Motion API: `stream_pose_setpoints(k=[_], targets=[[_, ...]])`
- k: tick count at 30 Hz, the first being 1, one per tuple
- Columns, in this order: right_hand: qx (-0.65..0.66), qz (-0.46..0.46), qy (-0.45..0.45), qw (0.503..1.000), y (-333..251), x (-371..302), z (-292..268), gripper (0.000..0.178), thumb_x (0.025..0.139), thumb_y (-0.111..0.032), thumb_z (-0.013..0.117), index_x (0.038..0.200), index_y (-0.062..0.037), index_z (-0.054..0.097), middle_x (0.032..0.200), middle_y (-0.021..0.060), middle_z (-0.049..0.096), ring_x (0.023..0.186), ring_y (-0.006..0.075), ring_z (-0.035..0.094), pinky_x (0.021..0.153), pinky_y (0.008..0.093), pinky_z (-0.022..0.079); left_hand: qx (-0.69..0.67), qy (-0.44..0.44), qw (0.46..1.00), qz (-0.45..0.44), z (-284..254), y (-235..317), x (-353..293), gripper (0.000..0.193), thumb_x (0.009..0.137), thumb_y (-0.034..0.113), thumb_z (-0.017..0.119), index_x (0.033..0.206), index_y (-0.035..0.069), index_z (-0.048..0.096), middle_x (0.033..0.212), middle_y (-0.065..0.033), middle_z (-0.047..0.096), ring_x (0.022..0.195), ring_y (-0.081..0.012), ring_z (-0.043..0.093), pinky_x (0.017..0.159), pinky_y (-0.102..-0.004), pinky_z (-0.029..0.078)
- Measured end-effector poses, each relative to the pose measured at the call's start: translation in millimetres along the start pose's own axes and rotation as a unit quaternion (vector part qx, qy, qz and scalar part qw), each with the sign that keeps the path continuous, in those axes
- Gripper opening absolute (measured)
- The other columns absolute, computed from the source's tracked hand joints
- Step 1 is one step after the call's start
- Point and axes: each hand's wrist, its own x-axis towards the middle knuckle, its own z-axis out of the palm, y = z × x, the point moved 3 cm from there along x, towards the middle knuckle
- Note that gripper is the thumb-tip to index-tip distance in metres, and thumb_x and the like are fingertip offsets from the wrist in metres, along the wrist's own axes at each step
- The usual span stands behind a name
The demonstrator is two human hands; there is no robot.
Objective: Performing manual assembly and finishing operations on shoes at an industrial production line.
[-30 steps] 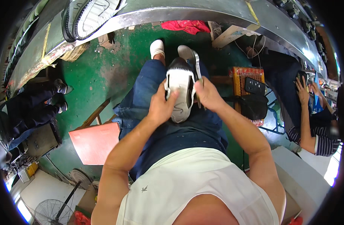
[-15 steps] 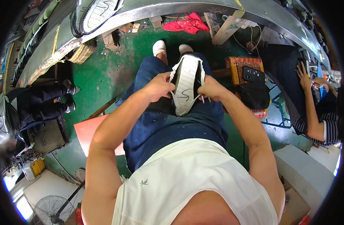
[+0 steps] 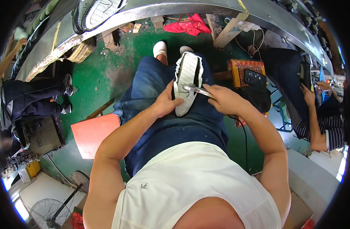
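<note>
An orange board (image 3: 91,133) lies on the green floor at nine o'clock. The left hand (image 3: 166,103), fingers curled, grips the white shoe (image 3: 187,82), now rotated upright on the lap. The right hand (image 3: 224,100) pinches metal pliers (image 3: 196,90) against it. A red-patterned box (image 3: 246,67) sits at two o'clock.

bright even daylight | soft shadows | glare at lower corners | strong fisheye bend, dark rim | centre sharp
</note>
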Motion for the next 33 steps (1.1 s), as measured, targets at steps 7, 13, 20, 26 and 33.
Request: stream_pose_setpoints(k=[7,13,20,26,33], targets=[[-0.209,0.026,-0.189,0.959,-31,40,-35,0.024,0.086,-0.012,0.066,0.102,0.0052,0.060,0.096,0.0244,0.068,0.089,0.0411,0.067,0.077,0.0514,0.053,-0.074,-0.054,0.996,-0.011,5,10,3,0.089,0.099,0.037,0.056,0.159,-0.005,0.005,0.150,-0.0212,0.046,0.137,-0.0268,0.049,0.113,-0.0339,0.038],[-0.060,-0.012,0.022,0.998,0,40,39,0.024,0.087,-0.021,0.068,0.098,-0.0016,0.060,0.087,0.0207,0.067,0.082,0.0409,0.067,0.074,0.0510,0.053,-0.099,0.249,0.959,-0.089,-4,-7,36,0.071,0.108,0.054,0.024,0.146,0.000,0.049,0.140,-0.0169,0.059,0.128,-0.0236,0.056,0.108,-0.0371,0.042],[-0.076,-0.030,0.092,0.992,-6,44,13,0.050,0.085,-0.008,0.066,0.130,0.0065,0.051,0.114,0.0284,0.058,0.107,0.0442,0.059,0.092,0.0472,0.050,0.197,0.316,0.927,0.039,-29,-12,34,0.054,0.109,0.036,0.032,0.132,-0.003,0.060,0.128,-0.0309,0.062,0.121,-0.0445,0.059,0.102,-0.0431,0.047],[-0.183,0.047,0.082,0.979,-13,72,-5,0.034,0.088,-0.007,0.064,0.118,0.0039,0.053,0.108,0.0253,0.061,0.102,0.0438,0.062,0.086,0.0477,0.052,0.317,0.257,0.900,0.152,-18,8,27,0.049,0.107,0.027,0.039,0.148,0.002,0.043,0.137,-0.0287,0.056,0.118,-0.0466,0.059,0.102,-0.0450,0.048],[-0.031,0.068,0.070,0.995,45,65,23,0.018,0.091,-0.014,0.064,0.100,-0.0020,0.055,0.091,0.0224,0.066,0.086,0.0440,0.065,0.074,0.0517,0.051,0.445,0.129,0.880,0.102,-11,39,26,0.059,0.104,0.020,0.045,0.159,0.016,0.025,0.153,-0.0329,0.035,0.119,-0.0522,0.055,0.101,-0.0485,0.049]])
